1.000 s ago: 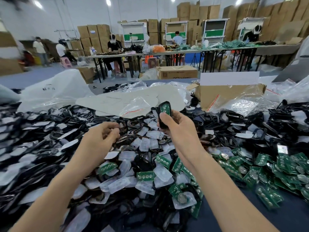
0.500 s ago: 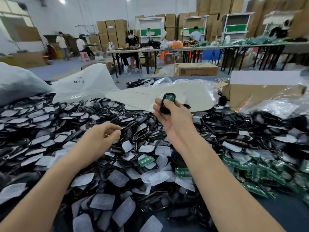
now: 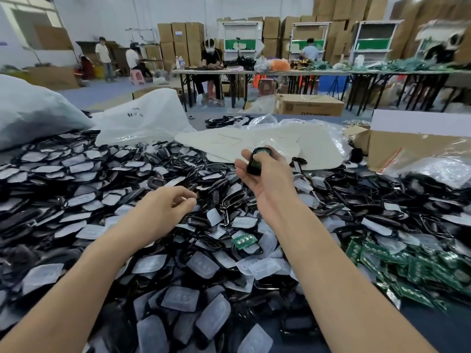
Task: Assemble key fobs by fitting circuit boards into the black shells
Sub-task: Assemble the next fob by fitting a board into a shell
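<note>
Heap of black shells (image 3: pixel 102 200), glossy, many backed with frosted translucent pads, covered the table from near to far left. Flat green circuit boards (image 3: pixel 407 266) lay near right. My right hand (image 3: pixel 267 179) was raised mid-scene, thumb and fingers clamped on one oblong shell (image 3: pixel 256 161), upright at the fingertips. Left hand (image 3: pixel 165 207) sat nearer, fingers curled together; contents unclear.

black shells (image 3: pixel 76 179) heap over nearly the whole table (image 3: pixel 443 335), leaving bare surface only at the near right corner beside the green circuit boards (image 3: pixel 397 266). plastic bags (image 3: pixel 38 110) and a cardboard box (image 3: pixel 397 146) wall the far edge; air above the pile is open.
</note>
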The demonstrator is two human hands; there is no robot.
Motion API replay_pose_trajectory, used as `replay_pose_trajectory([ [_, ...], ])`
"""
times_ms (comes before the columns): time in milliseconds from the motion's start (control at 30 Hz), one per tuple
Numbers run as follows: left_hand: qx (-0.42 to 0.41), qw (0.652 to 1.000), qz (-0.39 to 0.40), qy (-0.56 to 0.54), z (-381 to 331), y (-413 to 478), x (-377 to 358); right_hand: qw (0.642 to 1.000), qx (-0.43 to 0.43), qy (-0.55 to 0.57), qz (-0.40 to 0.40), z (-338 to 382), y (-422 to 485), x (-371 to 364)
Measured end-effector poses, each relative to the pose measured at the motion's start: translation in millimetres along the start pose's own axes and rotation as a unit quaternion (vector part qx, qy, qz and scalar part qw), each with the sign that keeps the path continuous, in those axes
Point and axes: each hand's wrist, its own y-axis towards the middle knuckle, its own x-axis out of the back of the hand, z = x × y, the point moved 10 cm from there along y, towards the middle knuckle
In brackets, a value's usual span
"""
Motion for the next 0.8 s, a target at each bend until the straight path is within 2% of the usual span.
replay_pose_trajectory([
  [100, -0.008, 1.0, -0.004, 0.005, 5.6, 4.7, 7.2, 1.0, -0.008, -0.005, -0.001, -7.4, 2.4, -4.3],
  [200, 0.005, 0.998, -0.049, 0.025, 26.5, 13.2, 34.7, 0.999, -0.034, -0.021, 0.02, -25.6, 2.9, -24.7],
  [300, 0.063, 0.991, -0.102, 0.066, 65.2, 20.3, 66.5, 0.996, -0.065, -0.034, 0.042, -48.4, 3.5, -51.9],
  [467, 0.142, 0.977, -0.121, 0.107, 123.0, 34.8, 90.8, 0.991, -0.105, -0.059, 0.056, -68.7, 8.7, -88.3],
  [733, 0.215, 0.966, -0.129, 0.066, 157.5, 83.9, 89.7, 0.99, -0.108, -0.065, 0.069, -64.7, 34.6, -116.6],
  [800, 0.245, 0.959, -0.143, 0.002, 167.9, 98.5, 86.3, 0.989, -0.111, -0.065, 0.068, -67.0, 43.3, -117.1],
])
